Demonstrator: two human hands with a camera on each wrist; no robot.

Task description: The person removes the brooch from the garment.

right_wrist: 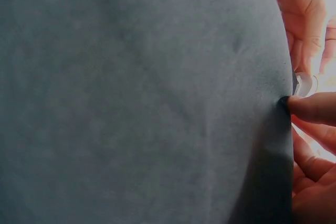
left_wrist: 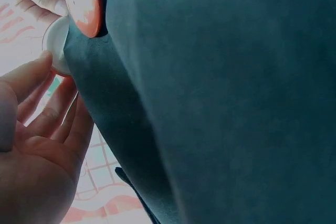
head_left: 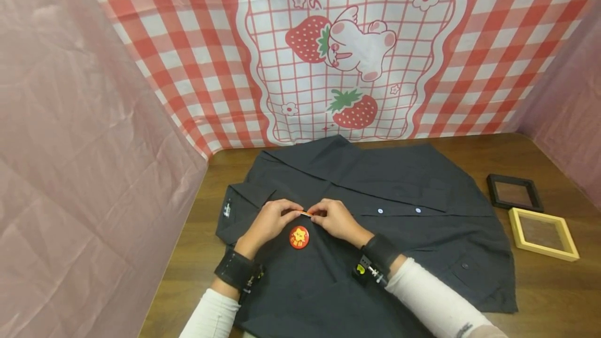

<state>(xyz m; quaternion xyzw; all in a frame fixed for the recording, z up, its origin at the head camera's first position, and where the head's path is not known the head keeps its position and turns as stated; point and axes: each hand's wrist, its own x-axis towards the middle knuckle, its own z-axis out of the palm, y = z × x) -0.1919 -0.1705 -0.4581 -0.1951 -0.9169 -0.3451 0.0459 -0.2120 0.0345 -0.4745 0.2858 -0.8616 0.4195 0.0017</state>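
Note:
A dark grey button-up shirt [head_left: 300,286] lies spread on the table. Over its upper left part, both hands meet at a small round badge with an orange edge [head_left: 306,214], seen nearly edge-on. My left hand [head_left: 271,221] pinches the badge between thumb and fingers; the left wrist view shows the badge's pale back [left_wrist: 56,44]. From the other side, my right hand [head_left: 339,221] pinches at the badge's edge, its thumb [right_wrist: 314,108] beside the shirt cloth. Shirt fabric partly hides the badge. A red round badge with a yellow cartoon figure [head_left: 299,237] sits on the shirt just below the hands.
Two small rectangular frames, one black [head_left: 515,192] and one yellow [head_left: 543,234], lie right of the shirt on the wooden table [head_left: 554,296]. Behind hangs a checked strawberry-print cloth [head_left: 263,67]. Pink cloth [head_left: 94,171] hangs at both sides.

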